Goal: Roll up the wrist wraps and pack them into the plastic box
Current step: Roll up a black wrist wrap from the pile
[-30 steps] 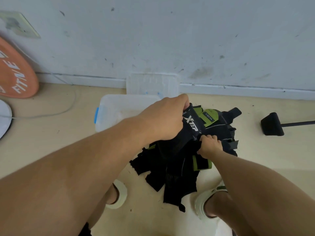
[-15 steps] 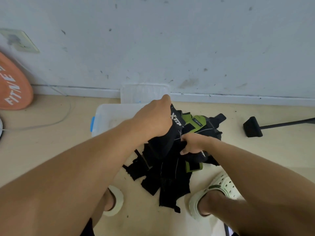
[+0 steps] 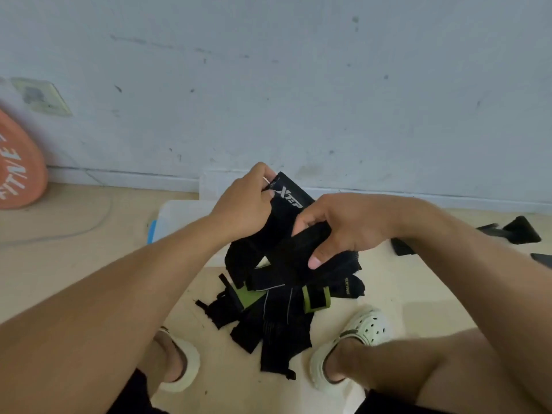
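Observation:
My left hand (image 3: 243, 206) grips the top end of a black wrist wrap (image 3: 285, 204) with white lettering, lifted above the floor. My right hand (image 3: 343, 227) curls around the same wrap lower down, thumb underneath. Below them a loose pile of black and green wrist wraps (image 3: 277, 309) lies on the floor between my feet. The clear plastic box (image 3: 179, 216) with a blue latch stands behind the pile, mostly hidden by my left forearm. Its clear lid (image 3: 212, 183) leans against the wall.
An orange round plate (image 3: 18, 165) leans on the wall at far left, with a thin cable on the floor near it. Black wedge-shaped objects (image 3: 519, 234) lie at right. My white clogs (image 3: 355, 345) flank the pile. The wall is close ahead.
Both hands have risen with the lettered wrap, lifting it off the pile. My right hand moved up from the pile and now grips the wrap's middle.

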The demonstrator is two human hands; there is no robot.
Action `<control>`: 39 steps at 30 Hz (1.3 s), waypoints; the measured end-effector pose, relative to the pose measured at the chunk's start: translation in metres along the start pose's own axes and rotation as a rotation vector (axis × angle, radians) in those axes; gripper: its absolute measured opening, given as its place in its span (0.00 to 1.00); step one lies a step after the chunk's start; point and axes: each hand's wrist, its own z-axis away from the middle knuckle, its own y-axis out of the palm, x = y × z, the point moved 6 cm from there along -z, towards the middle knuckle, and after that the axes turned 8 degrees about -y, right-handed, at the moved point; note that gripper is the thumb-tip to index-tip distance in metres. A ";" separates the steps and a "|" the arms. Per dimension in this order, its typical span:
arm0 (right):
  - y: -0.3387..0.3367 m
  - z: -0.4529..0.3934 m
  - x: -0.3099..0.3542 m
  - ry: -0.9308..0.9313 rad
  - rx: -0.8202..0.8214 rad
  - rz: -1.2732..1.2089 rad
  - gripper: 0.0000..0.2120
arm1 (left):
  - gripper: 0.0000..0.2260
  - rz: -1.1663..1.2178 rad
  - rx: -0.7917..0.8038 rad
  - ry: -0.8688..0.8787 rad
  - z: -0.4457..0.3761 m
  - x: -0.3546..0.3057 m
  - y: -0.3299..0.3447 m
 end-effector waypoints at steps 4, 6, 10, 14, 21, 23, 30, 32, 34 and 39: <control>-0.012 0.005 0.004 -0.029 -0.224 0.065 0.15 | 0.05 0.163 0.099 0.000 0.009 -0.006 -0.001; -0.017 0.001 -0.001 -0.034 -0.358 0.123 0.15 | 0.05 0.206 0.138 -0.013 0.014 -0.003 0.000; -0.020 -0.004 -0.008 -0.093 -0.538 0.045 0.13 | 0.04 0.268 0.186 -0.039 0.019 0.005 0.004; -0.016 -0.013 -0.014 -0.127 -0.582 -0.026 0.13 | 0.13 0.322 0.216 -0.095 0.018 0.012 0.002; -0.018 -0.024 -0.019 -0.130 -0.528 -0.047 0.15 | 0.20 0.216 0.195 -0.075 0.016 0.026 0.012; -0.016 -0.028 -0.018 -0.118 -0.515 -0.016 0.17 | 0.14 0.167 0.190 -0.066 0.014 0.029 0.011; -0.036 -0.023 -0.047 0.243 -0.407 0.174 0.22 | 0.07 0.116 0.042 -0.134 -0.004 0.033 -0.010; -0.038 -0.016 -0.065 0.339 -0.330 0.159 0.20 | 0.07 0.111 0.009 -0.144 -0.008 0.034 -0.014; -0.041 -0.008 -0.084 0.439 -0.282 0.187 0.19 | 0.07 0.108 -0.020 -0.156 -0.010 0.035 -0.018; -0.051 0.008 -0.118 0.548 -0.358 0.103 0.18 | 0.08 0.078 -0.116 -0.179 -0.015 0.043 -0.031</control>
